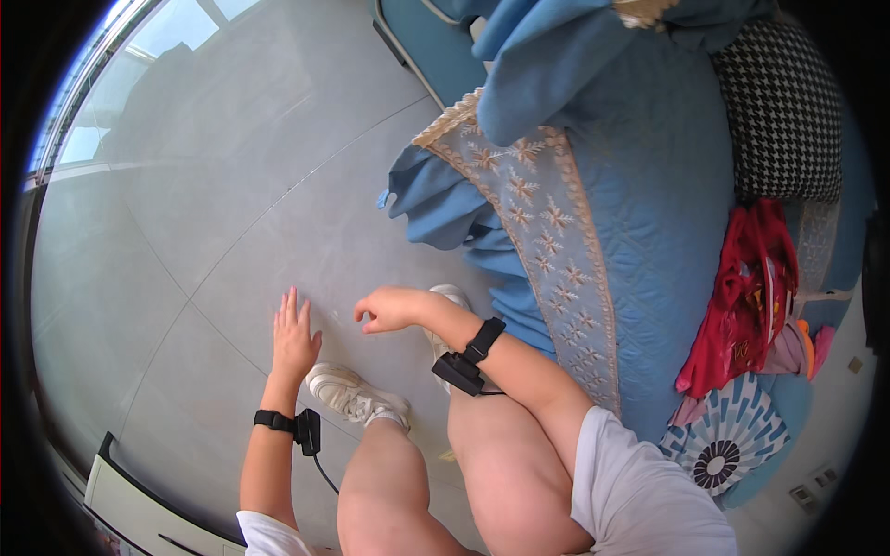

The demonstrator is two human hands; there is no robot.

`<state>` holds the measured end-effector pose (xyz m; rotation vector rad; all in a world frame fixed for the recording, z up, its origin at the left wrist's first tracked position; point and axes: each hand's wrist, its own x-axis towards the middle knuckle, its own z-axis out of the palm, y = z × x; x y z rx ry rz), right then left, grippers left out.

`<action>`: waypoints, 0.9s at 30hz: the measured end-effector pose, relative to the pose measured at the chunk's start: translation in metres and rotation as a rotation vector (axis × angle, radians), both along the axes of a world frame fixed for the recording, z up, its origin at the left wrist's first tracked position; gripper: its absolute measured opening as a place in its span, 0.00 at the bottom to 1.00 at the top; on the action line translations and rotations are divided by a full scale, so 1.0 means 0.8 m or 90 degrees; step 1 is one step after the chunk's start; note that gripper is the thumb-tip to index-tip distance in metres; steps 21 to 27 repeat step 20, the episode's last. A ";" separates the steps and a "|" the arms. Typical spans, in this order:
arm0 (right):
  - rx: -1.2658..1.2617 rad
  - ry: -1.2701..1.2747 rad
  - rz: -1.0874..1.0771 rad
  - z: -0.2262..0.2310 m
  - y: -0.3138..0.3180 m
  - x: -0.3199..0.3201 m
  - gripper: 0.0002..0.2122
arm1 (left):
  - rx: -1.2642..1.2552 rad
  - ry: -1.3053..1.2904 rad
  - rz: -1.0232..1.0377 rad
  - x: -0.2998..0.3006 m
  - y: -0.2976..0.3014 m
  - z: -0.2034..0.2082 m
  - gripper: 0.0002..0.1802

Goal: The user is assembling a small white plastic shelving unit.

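My left hand (295, 338) is stretched out over the grey tiled floor (232, 213), its fingers straight and nothing in them. To its right, my right hand (389, 309) hangs above my shoes with the fingers curled and a gap between thumb and forefinger; I see nothing held there. Nearest to the right hand is the ruffled edge of a blue quilted sofa cover (649, 232), trimmed with a lace band (547, 222). Neither hand touches it. Black straps with small boxes sit on both forearms.
On the sofa lie a black-and-white houndstooth cushion (783, 111), a red cloth bag or garment (746, 296) and a blue-and-white patterned round cushion (718, 454). A blue folding chair or frame (426, 51) stands beyond. At lower left is a white cabinet (139, 505) with a black edge.
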<state>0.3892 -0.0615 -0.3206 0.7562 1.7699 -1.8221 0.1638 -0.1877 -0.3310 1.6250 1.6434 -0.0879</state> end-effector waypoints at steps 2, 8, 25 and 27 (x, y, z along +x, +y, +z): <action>0.062 -0.041 -0.054 0.038 0.002 0.033 0.15 | -0.066 -0.059 -0.007 0.001 -0.027 0.046 0.29; 0.014 -0.077 -0.347 0.180 0.004 0.081 0.17 | -0.282 -0.024 -0.144 -0.011 -0.040 0.204 0.22; 0.329 -0.278 -0.772 0.446 -0.036 0.343 0.21 | -0.216 -0.055 -0.092 0.135 0.194 0.461 0.18; 0.329 -0.278 -0.772 0.446 -0.036 0.343 0.21 | -0.216 -0.055 -0.092 0.135 0.194 0.461 0.18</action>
